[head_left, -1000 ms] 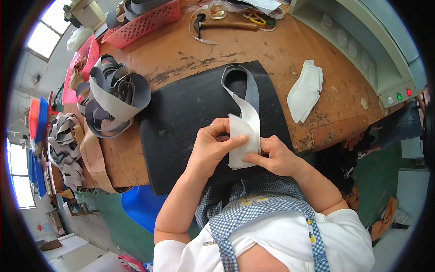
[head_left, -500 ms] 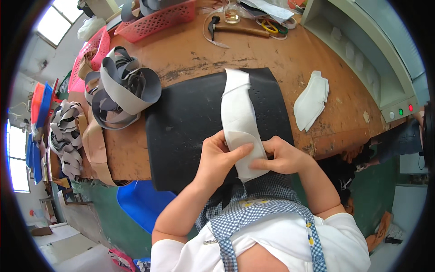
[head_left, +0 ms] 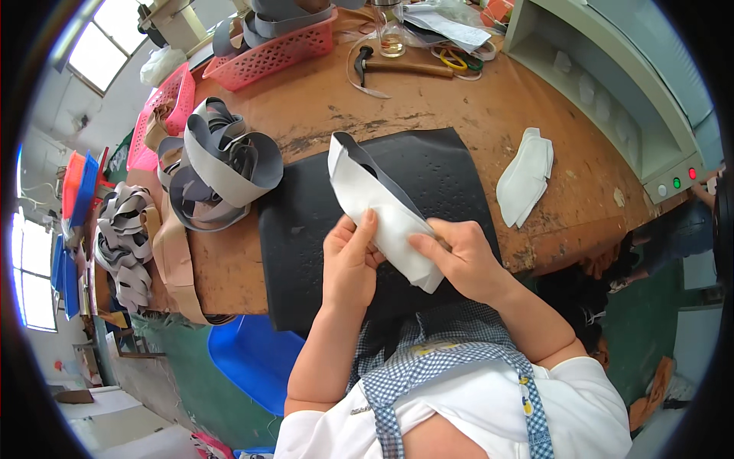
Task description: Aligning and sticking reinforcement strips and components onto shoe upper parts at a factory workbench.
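Both hands (head_left: 349, 264) (head_left: 470, 264) on opposite edges of the looped white strip (head_left: 391, 226)

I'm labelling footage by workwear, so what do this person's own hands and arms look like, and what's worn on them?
The left hand and right hand are bare, without gloves; no watch or bracelet shows. Both forearms are uncovered below short, plain white sleeves. A blue-and-white checked apron with matching straps goes over the white top.
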Demonstrator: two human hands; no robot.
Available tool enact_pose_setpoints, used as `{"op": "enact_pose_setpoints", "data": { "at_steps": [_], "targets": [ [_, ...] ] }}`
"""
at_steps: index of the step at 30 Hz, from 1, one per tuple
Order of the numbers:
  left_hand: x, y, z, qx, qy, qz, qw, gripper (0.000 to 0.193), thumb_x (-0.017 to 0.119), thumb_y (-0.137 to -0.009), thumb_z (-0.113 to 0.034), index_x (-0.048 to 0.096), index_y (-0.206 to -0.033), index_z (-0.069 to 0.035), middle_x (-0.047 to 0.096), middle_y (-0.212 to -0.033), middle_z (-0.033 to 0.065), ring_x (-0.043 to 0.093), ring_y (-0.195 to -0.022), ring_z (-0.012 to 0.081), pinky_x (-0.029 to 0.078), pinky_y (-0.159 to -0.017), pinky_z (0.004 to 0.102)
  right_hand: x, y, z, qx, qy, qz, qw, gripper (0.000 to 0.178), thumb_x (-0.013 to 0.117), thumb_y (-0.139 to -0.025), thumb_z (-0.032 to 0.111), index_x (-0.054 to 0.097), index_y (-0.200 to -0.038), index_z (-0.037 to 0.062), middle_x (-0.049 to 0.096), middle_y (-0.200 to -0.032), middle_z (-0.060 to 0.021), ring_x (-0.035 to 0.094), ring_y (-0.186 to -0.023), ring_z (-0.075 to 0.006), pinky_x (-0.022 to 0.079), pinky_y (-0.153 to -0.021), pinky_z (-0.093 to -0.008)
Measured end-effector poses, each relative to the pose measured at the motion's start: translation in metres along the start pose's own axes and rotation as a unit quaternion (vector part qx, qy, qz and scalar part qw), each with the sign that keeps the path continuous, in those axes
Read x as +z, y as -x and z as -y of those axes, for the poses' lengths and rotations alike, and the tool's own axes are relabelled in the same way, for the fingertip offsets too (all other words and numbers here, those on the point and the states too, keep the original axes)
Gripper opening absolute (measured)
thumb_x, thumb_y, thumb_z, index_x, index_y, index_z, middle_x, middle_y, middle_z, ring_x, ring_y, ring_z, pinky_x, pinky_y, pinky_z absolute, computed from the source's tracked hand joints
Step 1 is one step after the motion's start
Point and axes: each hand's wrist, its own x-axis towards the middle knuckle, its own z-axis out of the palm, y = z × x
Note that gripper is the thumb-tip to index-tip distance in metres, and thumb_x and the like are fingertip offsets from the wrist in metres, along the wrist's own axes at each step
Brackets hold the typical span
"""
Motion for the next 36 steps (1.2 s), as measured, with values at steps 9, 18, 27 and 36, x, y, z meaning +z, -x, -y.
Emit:
{"op": "enact_pose_setpoints", "data": {
  "at_steps": [9,18,27,36],
  "targets": [
    [0.025,0.011,-0.022,-0.005,-0.050,0.068,0.996,0.035,0.060,-0.103,-0.027,0.059,-0.125,0.001,0.066,-0.117,0.0096,0.066,-0.105,0.0172,0.058,-0.088,0.0359,0.005,-0.034,0.010,-0.136,0.097,-0.135,0.977,0.050,0.064,-0.100,0.035,0.050,-0.068,-0.0009,0.046,-0.055,-0.0122,0.042,-0.050,-0.0093,0.037,-0.045,-0.0315],
    [0.024,0.013,-0.015,0.009,-0.061,0.088,0.994,0.030,0.071,-0.094,-0.012,0.063,-0.119,0.003,0.071,-0.107,0.0091,0.069,-0.097,0.0166,0.058,-0.085,0.0339,0.015,-0.042,0.004,-0.133,0.018,-0.129,0.983,0.053,0.052,-0.106,0.038,0.059,-0.072,-0.0015,0.055,-0.059,0.0007,0.042,-0.054,-0.0056,0.038,-0.048,-0.0261],
    [0.021,0.017,-0.017,0.085,-0.087,0.013,0.992,0.024,0.070,-0.097,-0.017,0.067,-0.112,0.002,0.071,-0.102,0.0061,0.066,-0.092,0.0103,0.054,-0.082,0.0270,0.025,-0.060,0.004,-0.110,-0.053,-0.164,0.979,0.056,0.046,-0.108,0.039,0.059,-0.070,0.0010,0.054,-0.059,0.0033,0.042,-0.057,-0.0030,0.036,-0.049,-0.0252],
    [0.020,0.024,0.000,0.175,-0.147,-0.037,0.973,0.022,0.074,-0.091,-0.006,0.068,-0.110,0.004,0.068,-0.089,0.0015,0.060,-0.076,0.0061,0.047,-0.071,0.0206,0.035,-0.065,-0.003,-0.091,-0.135,-0.160,0.974,0.058,0.046,-0.109,0.037,0.059,-0.066,0.0003,0.055,-0.055,-0.0007,0.047,-0.050,-0.0079,0.039,-0.048,-0.0296]
  ]
}}
